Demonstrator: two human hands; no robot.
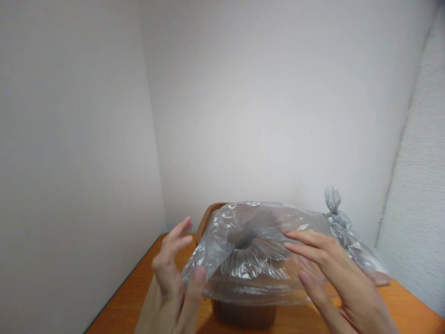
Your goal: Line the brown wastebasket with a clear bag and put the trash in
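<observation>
A clear plastic bag (257, 283) is spread over a brown bin (243, 315), its middle sunk into a dark hollow. Beyond the near side, part of the bin's brown rim shows at the back left. My left hand (174, 273) is at the bag's left edge, fingers apart and thumb raised, gripping nothing. On the other side my right hand (330, 269) has its fingers stretched out over the bag's right part; whether the fingertips touch the plastic I cannot tell. The inside of the bin is hidden by the bag.
A knotted clear plastic bag (347, 236) with contents I cannot make out lies at the right. Everything stands on an orange-brown wooden table (128, 297) pushed into a corner. White walls (243, 102) rise behind and at the left.
</observation>
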